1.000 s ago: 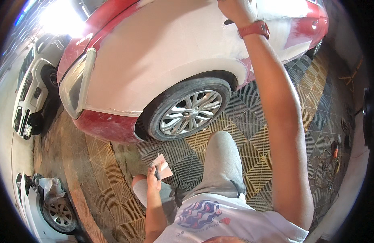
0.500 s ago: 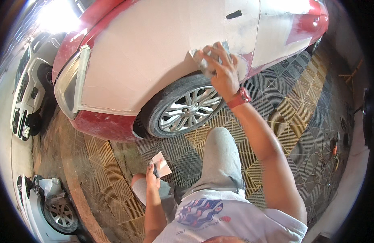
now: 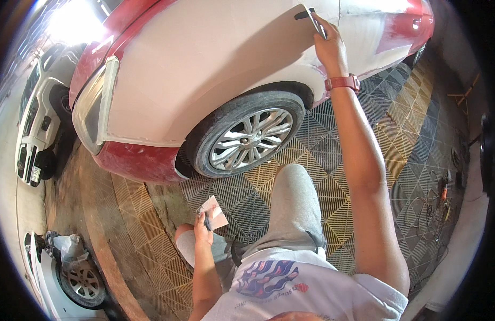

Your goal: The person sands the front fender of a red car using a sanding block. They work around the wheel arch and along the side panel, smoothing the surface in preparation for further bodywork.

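Note:
A red car's rear side panel (image 3: 167, 69) is covered with pale pinkish-beige filler. My right hand (image 3: 332, 52), wearing a red wristwatch (image 3: 341, 82), is closed on a thin flat spreader (image 3: 315, 21). The spreader is seen nearly edge-on, close to the panel above the rear wheel (image 3: 251, 136); whether it touches cannot be told. Low over my bent leg, my left hand (image 3: 203, 230) grips a square, pale pink-smeared plate (image 3: 216, 212). A dark strip shows beside its fingers.
Patterned grey and yellow grating (image 3: 333, 155) covers the floor. Tape-edged covering wraps the tail lamp (image 3: 92, 109). A white vehicle (image 3: 41, 112) stands at the far left, a loose wheel (image 3: 82, 283) at lower left. Cables (image 3: 427, 214) lie along the right wall.
My right hand has moved up and right with the spreader, from above the wheel arch to higher on the panel. The spreader has turned from face-on to nearly edge-on. My left hand barely moved.

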`<state>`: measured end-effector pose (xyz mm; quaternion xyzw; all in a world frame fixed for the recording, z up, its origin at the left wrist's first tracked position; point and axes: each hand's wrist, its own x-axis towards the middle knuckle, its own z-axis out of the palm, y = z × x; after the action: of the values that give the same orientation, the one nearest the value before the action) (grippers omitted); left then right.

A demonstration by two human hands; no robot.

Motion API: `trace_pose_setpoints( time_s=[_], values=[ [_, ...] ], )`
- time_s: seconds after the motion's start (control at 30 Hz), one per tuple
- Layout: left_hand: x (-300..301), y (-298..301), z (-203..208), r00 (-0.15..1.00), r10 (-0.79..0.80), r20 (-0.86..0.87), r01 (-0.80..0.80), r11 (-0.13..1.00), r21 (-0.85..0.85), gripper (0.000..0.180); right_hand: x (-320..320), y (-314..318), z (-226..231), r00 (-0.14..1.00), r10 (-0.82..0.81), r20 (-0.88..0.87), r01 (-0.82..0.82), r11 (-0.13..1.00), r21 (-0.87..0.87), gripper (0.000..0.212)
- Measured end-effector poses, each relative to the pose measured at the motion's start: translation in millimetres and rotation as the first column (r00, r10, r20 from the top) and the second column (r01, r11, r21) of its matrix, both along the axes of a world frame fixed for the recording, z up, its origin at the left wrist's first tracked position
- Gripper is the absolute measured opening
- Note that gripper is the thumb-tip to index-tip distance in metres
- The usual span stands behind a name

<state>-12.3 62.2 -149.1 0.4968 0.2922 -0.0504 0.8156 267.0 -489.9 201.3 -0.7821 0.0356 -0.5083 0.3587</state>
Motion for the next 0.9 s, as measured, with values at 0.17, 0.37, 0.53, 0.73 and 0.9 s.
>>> trace_pose_setpoints(
  time_s=[0.17, 0.37, 0.53, 0.73, 0.9],
  values=[
    [-3.4, 3.9, -0.9, 0.999, -0.010, 0.032, 0.011, 1.000, -0.013, 0.045, -44.1, 104.6, -47.7, 0.994, 0.113, -0.001, -0.113, 0.987, 0.110, 0.038],
    [1.4, 6.7, -16.9, 1.000, -0.023, -0.021, 0.023, 1.000, 0.001, 0.055, -89.9, 118.9, -97.2, 0.929, 0.340, -0.144, -0.334, 0.940, 0.069, 0.075],
    [-2.8, 21.7, -38.1, 0.999, -0.037, 0.026, 0.037, 0.999, -0.001, 0.072, -62.8, 86.6, -77.0, 0.977, 0.214, -0.005, -0.185, 0.856, 0.483, 0.052],
    [0.8, 0.8, 0.6, 0.992, 0.107, 0.065, -0.100, 0.989, -0.105, 0.046, -118.4, 121.2, -119.4, 0.767, 0.631, -0.119, -0.412, 0.626, 0.662, 0.047],
    [0.2, -28.9, 79.1, 0.984, -0.102, 0.149, 0.139, 0.956, -0.258, 0.052, -203.7, 165.7, -187.1, 0.322, 0.945, -0.050, -0.239, 0.132, 0.962, 0.059]
  ],
)
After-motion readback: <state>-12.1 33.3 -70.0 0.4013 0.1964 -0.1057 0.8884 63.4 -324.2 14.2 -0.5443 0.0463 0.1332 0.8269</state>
